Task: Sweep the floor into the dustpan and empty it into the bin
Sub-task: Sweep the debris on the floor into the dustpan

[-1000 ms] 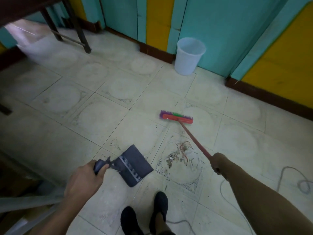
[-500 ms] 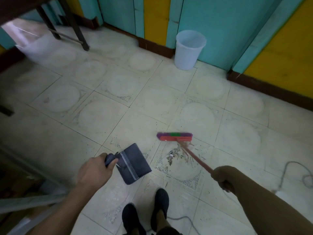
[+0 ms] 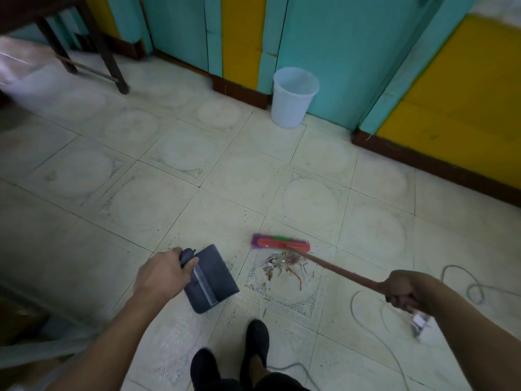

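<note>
My left hand (image 3: 162,273) grips the handle of a dark blue dustpan (image 3: 212,277), which lies on the tiled floor left of a small pile of debris (image 3: 283,265). A broom with a red and purple head (image 3: 280,242) rests on the floor just behind the pile. Its red stick (image 3: 338,271) runs back to my right hand (image 3: 406,289), which grips it. A white plastic bin (image 3: 293,97) stands upright against the teal wall at the back.
Grey cables (image 3: 375,328) loop over the floor at the right, with a white plug (image 3: 420,323) under my right wrist. My two dark shoes (image 3: 255,345) stand just below the pile. Dark table legs (image 3: 112,63) stand at the back left.
The broom head has come nearer to me, from beyond the debris to just behind it. The dustpan has shifted slightly toward the pile. My view has tilted.
</note>
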